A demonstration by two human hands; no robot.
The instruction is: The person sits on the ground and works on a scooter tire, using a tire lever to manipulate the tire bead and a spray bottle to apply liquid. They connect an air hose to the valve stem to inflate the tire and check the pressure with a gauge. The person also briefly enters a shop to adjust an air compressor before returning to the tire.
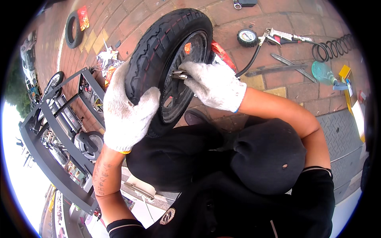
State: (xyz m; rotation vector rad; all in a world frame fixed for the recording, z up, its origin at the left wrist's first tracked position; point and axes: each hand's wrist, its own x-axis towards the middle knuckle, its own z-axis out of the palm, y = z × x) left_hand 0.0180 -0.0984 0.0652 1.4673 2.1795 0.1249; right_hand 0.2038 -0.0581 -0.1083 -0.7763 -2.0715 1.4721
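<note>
A motorcycle wheel with a black treaded tyre (pixel 152 47) and a dark rim (pixel 198 43) stands tilted above my lap. My left hand (pixel 129 111), in a white knit glove, wraps round the tyre's near left side, the thumb on the sidewall. At the rim, my gloved right hand (pixel 214 84) pinches a silver clip-on air chuck (pixel 180 74). A black hose (pixel 252 63) runs from a round pressure gauge (pixel 247 37) to behind the right glove, where its end is hidden. The valve cannot be made out.
Tyre levers (pixel 278 69) lie on the brick paving, right of the wheel. Beyond them are a coiled air hose (pixel 331 49), a pale green funnel-shaped object (pixel 322 72) and a yellow box (pixel 346 75). A grey metal frame (pixel 51 137) stands left; another tyre (pixel 73 29) lies farther off.
</note>
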